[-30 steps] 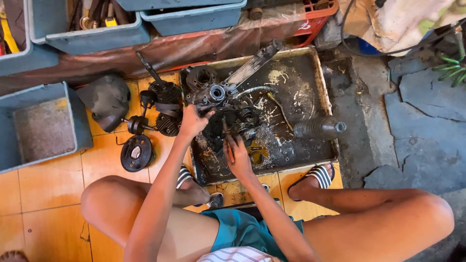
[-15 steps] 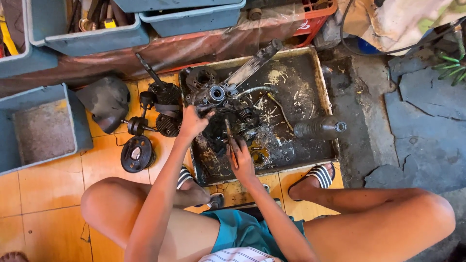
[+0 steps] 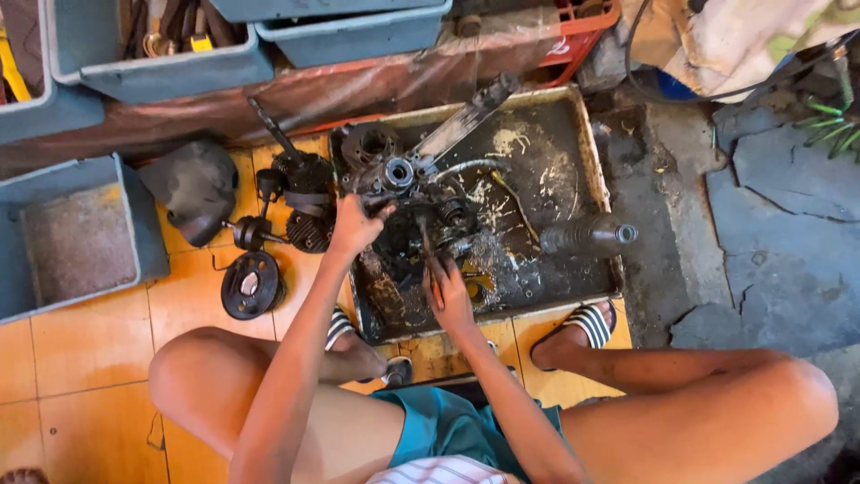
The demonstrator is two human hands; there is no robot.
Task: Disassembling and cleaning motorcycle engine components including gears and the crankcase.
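Tiled floor, orange, person squatting on it, knees wide, striped sandals on both feet.

Metal tray sits on the floor in front of the person, shallow, rectangular, coated in black grease and grit.

Grey bins line the far edge, tools inside; one more grey bin off to the left, dirty bottom.

Engine block lies in the left half of the tray, greasy, round opening facing up near its top. A long flat bar sticks out from it toward the far right corner of the tray.

Dark cloth lump on the tiles left of the tray. Next to it, loose engine parts: finned cylinder, and a round black disc lying flat, just left of the tray's near corner.

Dark plastic bottle lies on its side at the tray's right edge, mouth pointing right.

Left hand at the left side of the engine block, fingers curled around its edge, gripping it.

Right hand over the tray's near-middle, fingers closed on a thin tool whose tip points up into the block. Tool type: can't tell, too small and dirty.
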